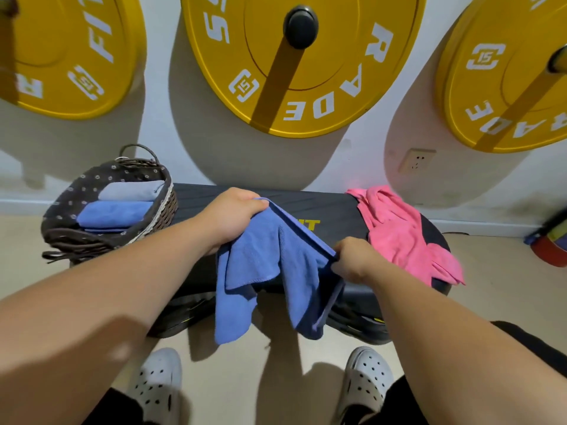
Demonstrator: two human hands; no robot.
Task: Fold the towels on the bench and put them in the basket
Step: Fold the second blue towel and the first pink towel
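Observation:
A blue towel (270, 271) hangs in front of the black bench (199, 197), stretched between both hands along its top edge. My left hand (230, 216) grips its upper left corner above the bench. My right hand (352, 259) pinches the other corner, lower and nearer to me. The towel's loose part droops past the bench's front edge toward the floor. A pink towel (405, 237) lies crumpled on the bench's right end. The wicker basket (61, 237) stands at the bench's left end, holding a folded grey towel (132, 190) and a folded blue towel (113, 213).
Three yellow weight plates (306, 87) hang on the white wall behind the bench. A wall socket (417, 161) sits low on the right. Coloured gear (552, 243) lies on the floor at the far right. My feet in white clogs (159, 381) stand before the bench.

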